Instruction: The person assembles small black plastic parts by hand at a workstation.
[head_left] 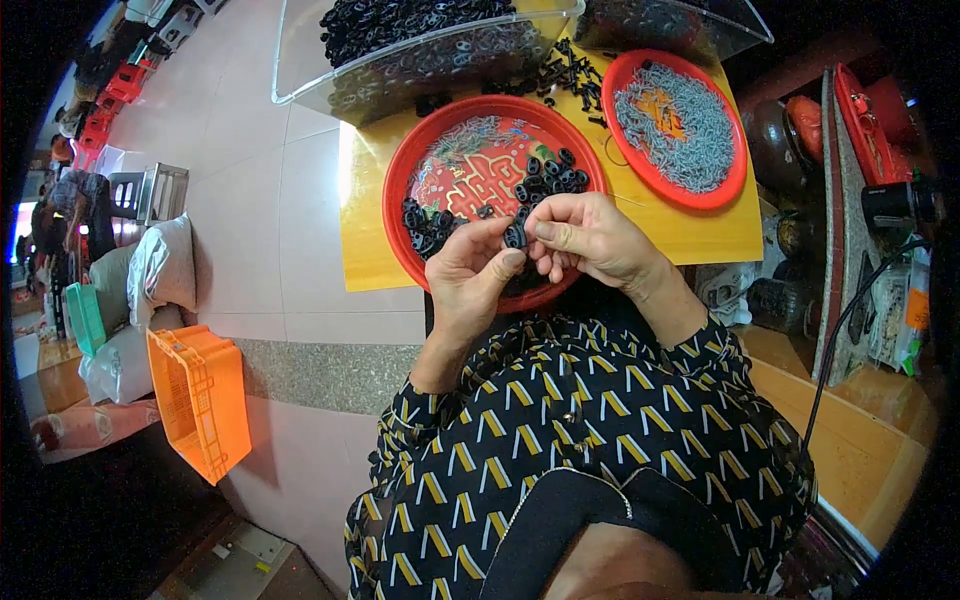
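Note:
Over the near part of a red round tray, my left hand pinches a small black plastic part with holes in it between thumb and fingers. My right hand is closed in a pinch right beside that part; whatever its fingertips hold is too small to make out. In the tray lie a heap of black parts at the right, another black heap at the left, and a pile of grey screws at the far side.
A second red tray holds many grey screws on the yellow table. Clear bins of black parts stand behind, with loose black pieces between. An orange basket stands on the floor at left.

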